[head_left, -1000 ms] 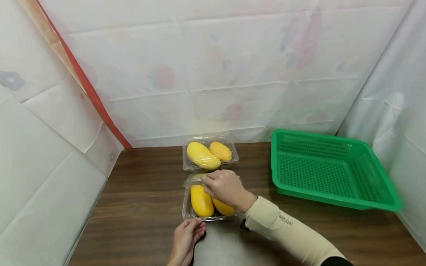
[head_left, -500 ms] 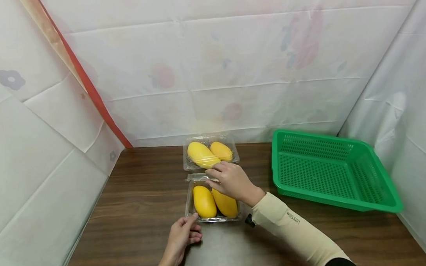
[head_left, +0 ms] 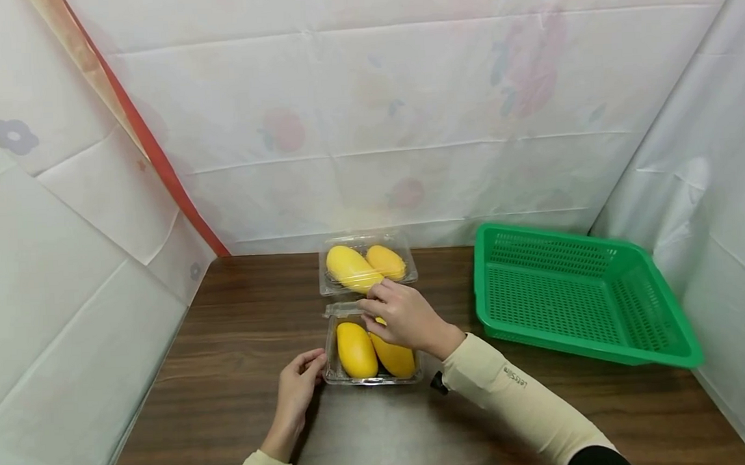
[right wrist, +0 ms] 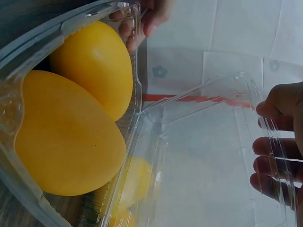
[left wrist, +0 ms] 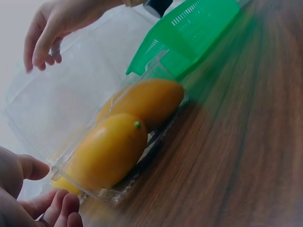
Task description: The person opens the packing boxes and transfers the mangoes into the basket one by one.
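Observation:
A clear plastic clamshell box holds two yellow mangoes near the middle of the table. Its raised lid stands open at the back, most visible in the right wrist view. The thumb and fingers of my right hand pinch the lid's free edge. At the box's left side is my left hand, its fingertips right at the rim, fingers loosely bent and thumb apart. The left wrist view shows that thumb and those fingers on either side of the box's corner, with a mango beside them.
Behind the near box, against the patterned white sheet, a second clear box contains two more mangoes. A green plastic basket stands on the right of the brown wooden table.
My right hand has shifted slightly right and back, drawing the lid up off the mangoes. My left hand has moved from the box's front-left edge to its left side.

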`<state>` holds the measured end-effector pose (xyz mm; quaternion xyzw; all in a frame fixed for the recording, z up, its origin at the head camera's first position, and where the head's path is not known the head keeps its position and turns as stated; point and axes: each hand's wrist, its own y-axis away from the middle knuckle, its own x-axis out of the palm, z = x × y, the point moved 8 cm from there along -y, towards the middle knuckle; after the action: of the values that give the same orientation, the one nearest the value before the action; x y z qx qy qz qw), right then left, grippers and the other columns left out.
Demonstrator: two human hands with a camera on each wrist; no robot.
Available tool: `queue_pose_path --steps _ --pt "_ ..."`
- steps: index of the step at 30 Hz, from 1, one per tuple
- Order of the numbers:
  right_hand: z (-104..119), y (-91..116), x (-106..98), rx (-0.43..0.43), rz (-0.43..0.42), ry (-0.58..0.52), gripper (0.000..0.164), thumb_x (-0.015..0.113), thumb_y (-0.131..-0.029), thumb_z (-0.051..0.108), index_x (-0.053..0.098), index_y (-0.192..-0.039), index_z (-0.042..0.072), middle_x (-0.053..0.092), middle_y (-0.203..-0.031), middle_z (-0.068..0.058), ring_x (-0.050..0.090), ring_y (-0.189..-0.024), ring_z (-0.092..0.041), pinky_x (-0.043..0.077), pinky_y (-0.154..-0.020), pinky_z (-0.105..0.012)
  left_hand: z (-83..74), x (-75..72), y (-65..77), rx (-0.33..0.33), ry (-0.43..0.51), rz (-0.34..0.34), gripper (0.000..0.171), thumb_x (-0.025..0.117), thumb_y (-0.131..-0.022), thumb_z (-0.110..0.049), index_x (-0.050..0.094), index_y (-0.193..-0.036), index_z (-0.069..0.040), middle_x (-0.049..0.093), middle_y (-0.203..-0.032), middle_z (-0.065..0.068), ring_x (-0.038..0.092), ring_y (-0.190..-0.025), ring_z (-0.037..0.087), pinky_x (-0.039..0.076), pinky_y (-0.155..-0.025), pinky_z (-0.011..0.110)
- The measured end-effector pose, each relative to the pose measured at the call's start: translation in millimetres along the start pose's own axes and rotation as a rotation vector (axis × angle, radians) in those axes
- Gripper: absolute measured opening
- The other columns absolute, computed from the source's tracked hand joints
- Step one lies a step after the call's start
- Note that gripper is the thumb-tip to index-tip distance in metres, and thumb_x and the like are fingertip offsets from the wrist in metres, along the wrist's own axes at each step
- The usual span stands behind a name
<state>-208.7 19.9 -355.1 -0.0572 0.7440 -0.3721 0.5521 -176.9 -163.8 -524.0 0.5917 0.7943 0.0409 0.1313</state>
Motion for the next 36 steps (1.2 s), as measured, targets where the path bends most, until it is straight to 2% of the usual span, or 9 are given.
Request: queue_pose_path --steps 8,12,18,23,27,30,36 --pt "-1.0 -1.1 -2.1 0.008 -0.005 -0.010 0.017 0.079 -0.081 0.019 0.074 -0.097 0.014 0.065 -0.087 0.001 0.056 -0.072 -0.012 0.051 -0.064 -0.021 -2.3 4.3 -13.5 0.015 -0.002 0.018 0.033 0.064 -0.094 -0.018 0.066 -0.117 0.004 0.069 -0.094 0.003 0.057 -0.071 0.004 0.051 -0.065 0.019" --pt "-2.1 -1.4 -1.9 0.012 -0.002 -0.025 0.016 0.076 -0.084 0.020 0.075 -0.099 0.014 0.065 -0.088 0.001 0.057 -0.073 -0.011 0.051 -0.064 -0.021 -2.6 7.2 -17.8 0.001 -0.018 0.034 0.032 0.065 -0.094 -0.019 0.067 -0.117 0.004 0.070 -0.096 0.004 0.056 -0.073 0.005 0.049 -0.065 0.018" --pt "-3.1 -1.7 -2.9 0.013 0.003 -0.032 0.016 0.076 -0.085 0.019 0.075 -0.100 0.013 0.066 -0.090 0.000 0.057 -0.074 -0.012 0.051 -0.065 -0.021 -3.1 10.4 -19.9 0.005 -0.019 0.055 0.032 0.066 -0.092 -0.017 0.067 -0.115 0.006 0.068 -0.087 0.001 0.055 -0.069 0.004 0.048 -0.061 0.018" --pt "-3.8 -2.5 -5.1 0.003 -0.003 -0.027 0.016 0.078 -0.083 0.017 0.075 -0.098 0.013 0.066 -0.089 0.000 0.058 -0.074 -0.012 0.052 -0.065 -0.022 -4.7 9.7 -17.8 0.022 -0.013 0.050 0.027 0.067 -0.091 -0.013 0.068 -0.111 0.006 0.071 -0.091 0.004 0.055 -0.068 0.004 0.048 -0.061 0.018" --pt "-8.0 -4.3 -7.3 0.002 -0.019 -0.017 0.012 0.075 -0.085 0.017 0.075 -0.096 0.013 0.067 -0.090 -0.001 0.061 -0.077 -0.014 0.053 -0.067 -0.023 -3.6 10.4 -15.0 0.005 0.020 0.068 0.026 0.066 -0.091 -0.009 0.066 -0.110 0.009 0.070 -0.088 0.005 0.054 -0.063 0.005 0.047 -0.058 0.018" --pt "-15.7 -5.8 -9.9 0.033 -0.040 0.004 0.012 0.074 -0.086 0.017 0.074 -0.097 0.012 0.068 -0.095 -0.004 0.063 -0.085 -0.018 0.055 -0.075 -0.027 -2.6 12.3 -13.1 -0.015 0.056 0.083 0.026 0.065 -0.091 -0.006 0.063 -0.110 0.011 0.068 -0.084 0.004 0.053 -0.059 0.006 0.047 -0.055 0.019" --pt "-34.4 -4.3 -15.6 0.147 -0.072 0.024 0.016 0.074 -0.085 0.014 0.074 -0.101 0.011 0.068 -0.106 -0.009 0.064 -0.097 -0.024 0.055 -0.090 -0.040 -2.6 14.5 -8.2 -0.035 0.094 0.093 0.027 0.064 -0.092 -0.005 0.061 -0.111 0.013 0.065 -0.078 0.000 0.053 -0.057 0.007 0.047 -0.053 0.019"
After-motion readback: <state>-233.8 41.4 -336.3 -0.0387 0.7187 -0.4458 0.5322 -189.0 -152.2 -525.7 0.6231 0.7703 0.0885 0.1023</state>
